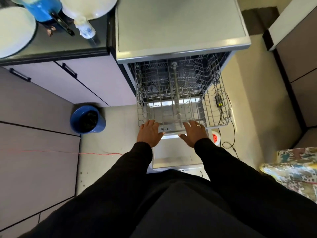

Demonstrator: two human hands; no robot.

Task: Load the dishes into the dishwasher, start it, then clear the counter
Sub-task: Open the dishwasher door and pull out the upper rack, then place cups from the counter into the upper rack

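The dishwasher (pixel 181 26) stands open, its door (pixel 176 152) folded down toward me. An empty grey wire rack (pixel 216 107) is pulled out over the door. My left hand (pixel 150 133) and my right hand (pixel 194 133) lie side by side at the rack's front edge, fingers stretched forward and touching it. On the dark counter (pixel 56 43) at the upper left sit a white plate (pixel 15 30), a white bowl (pixel 89 6), a blue jug (pixel 42 9) with a black handle and a white-and-blue bottle (pixel 85 28) lying on its side.
A blue bin (pixel 88 120) stands on the floor left of the dishwasher. A power strip (pixel 215 137) and black cables lie on the floor to the right. Grey cabinets line the left, and patterned fabric (pixel 295 167) shows at the right edge.
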